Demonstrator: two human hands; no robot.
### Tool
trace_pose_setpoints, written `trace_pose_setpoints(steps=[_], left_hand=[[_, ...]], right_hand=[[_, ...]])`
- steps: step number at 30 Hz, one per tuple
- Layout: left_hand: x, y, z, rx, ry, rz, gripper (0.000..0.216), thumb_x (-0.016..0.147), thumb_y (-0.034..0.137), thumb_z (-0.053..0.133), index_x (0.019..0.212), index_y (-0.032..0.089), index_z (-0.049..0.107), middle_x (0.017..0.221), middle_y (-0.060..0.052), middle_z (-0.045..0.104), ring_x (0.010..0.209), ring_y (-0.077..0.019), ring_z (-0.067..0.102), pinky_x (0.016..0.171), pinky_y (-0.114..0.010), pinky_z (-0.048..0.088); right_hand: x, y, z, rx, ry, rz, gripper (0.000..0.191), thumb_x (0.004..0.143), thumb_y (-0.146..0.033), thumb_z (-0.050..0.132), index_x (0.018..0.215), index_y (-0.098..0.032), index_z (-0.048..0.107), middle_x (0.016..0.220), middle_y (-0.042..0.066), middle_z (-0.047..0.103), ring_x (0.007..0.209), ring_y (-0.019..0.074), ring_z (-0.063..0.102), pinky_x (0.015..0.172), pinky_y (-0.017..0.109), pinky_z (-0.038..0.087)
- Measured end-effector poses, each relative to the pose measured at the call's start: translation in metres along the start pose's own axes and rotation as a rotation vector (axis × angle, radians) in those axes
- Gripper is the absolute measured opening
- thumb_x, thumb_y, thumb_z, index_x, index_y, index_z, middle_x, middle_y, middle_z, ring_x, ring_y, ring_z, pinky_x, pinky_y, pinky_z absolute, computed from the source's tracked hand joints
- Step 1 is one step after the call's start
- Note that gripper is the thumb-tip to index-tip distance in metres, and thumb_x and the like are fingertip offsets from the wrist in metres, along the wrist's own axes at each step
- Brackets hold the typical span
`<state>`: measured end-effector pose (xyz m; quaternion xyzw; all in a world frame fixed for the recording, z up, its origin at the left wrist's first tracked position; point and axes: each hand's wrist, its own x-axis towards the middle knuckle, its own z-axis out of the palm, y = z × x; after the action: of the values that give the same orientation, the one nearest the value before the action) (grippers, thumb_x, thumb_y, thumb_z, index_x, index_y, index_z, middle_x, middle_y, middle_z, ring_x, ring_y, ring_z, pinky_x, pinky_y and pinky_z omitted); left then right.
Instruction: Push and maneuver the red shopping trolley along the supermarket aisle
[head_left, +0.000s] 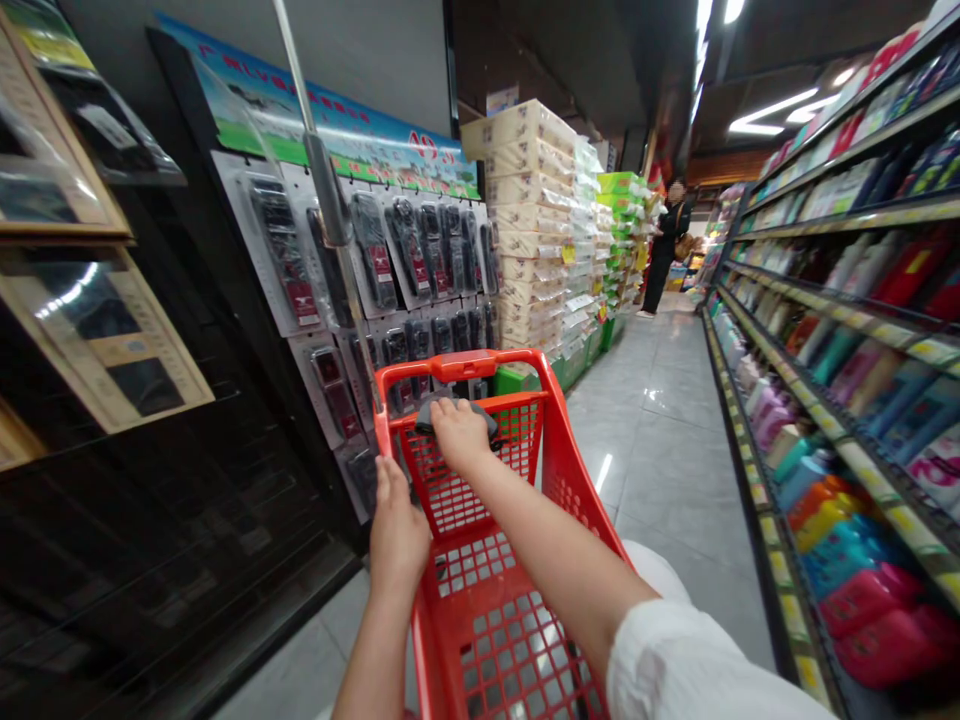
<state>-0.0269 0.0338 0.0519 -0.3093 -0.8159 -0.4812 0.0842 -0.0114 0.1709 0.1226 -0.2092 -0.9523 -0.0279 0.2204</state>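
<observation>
Red shopping cart (581, 480) front and center in the aisle, right beside a wall display of packaged items (409, 245). Its left rim, near the far left corner, is touched by the left hand (400, 530), fingers laid along it; how tight can't be told tbh. At the far edge a dark grey thing (425, 418) is partly covered by the right hand (460, 434), though whether it's actually gripped can't be made out. A silver pole (295, 62) is seen slanting up from that far left corner.

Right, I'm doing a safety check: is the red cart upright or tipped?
Upright: the red cart has its open top facing up, with its grid floor underneath.
</observation>
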Motion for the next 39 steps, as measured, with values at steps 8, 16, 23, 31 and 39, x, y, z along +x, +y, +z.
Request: trace_pose_setpoints(steps=[8,16,23,31,39], left_hand=[[0.001,0.001,-0.004,0.002,0.000,-0.005,0.080,0.078,-0.002,0.040,0.155,0.007,0.022,0.161,-0.022,0.017,0.149,-0.0239,0.015,0.121,-0.039,0.021],[-0.002,0.011,-0.004,-0.026,0.005,-0.029,0.081,0.076,-0.002,0.043,0.154,0.008,0.024,0.161,-0.021,0.019,0.148,-0.0249,0.019,0.120,-0.039,0.023],[-0.005,0.012,-0.004,0.008,-0.016,-0.020,0.083,0.074,-0.005,0.042,0.154,0.005,0.023,0.161,-0.023,0.017,0.149,-0.0256,0.017,0.120,-0.041,0.024],[-0.008,0.009,-0.002,-0.030,-0.001,-0.019,0.084,0.074,-0.005,0.042,0.155,0.010,0.023,0.162,-0.018,0.017,0.149,-0.0238,0.017,0.121,-0.038,0.022],[-0.011,0.012,0.000,-0.005,0.006,-0.021,0.082,0.077,-0.005,0.041,0.155,0.009,0.021,0.163,-0.017,0.016,0.149,-0.0233,0.018,0.121,-0.037,0.023]], right_hand=[[-0.027,0.111,-0.003,-0.147,-0.010,0.267,0.046,0.097,-0.009,0.026,0.138,-0.010,0.047,0.135,0.022,0.054,0.116,0.0261,0.054,0.087,0.036,0.054],[-0.039,0.116,-0.010,-0.147,-0.128,0.408,0.053,0.093,-0.003,0.028,0.144,0.002,0.038,0.146,0.034,0.040,0.110,0.0281,0.066,0.085,0.037,0.055],[-0.070,0.113,0.001,-0.016,-0.450,0.306,0.023,0.088,-0.026,0.059,0.108,-0.021,0.071,0.109,0.011,0.074,0.098,0.0241,0.071,0.079,0.030,0.055],[-0.145,0.070,0.090,0.021,-0.631,0.334,0.039,0.094,-0.015,0.044,0.123,-0.026,0.066,0.126,0.016,0.067,0.118,0.0280,0.063,0.094,0.044,0.049],[-0.165,0.011,0.162,0.023,-0.706,0.535,0.059,0.093,-0.022,0.045,0.150,-0.033,0.036,0.157,0.024,0.030,0.139,0.0415,0.039,0.099,0.070,0.031]])
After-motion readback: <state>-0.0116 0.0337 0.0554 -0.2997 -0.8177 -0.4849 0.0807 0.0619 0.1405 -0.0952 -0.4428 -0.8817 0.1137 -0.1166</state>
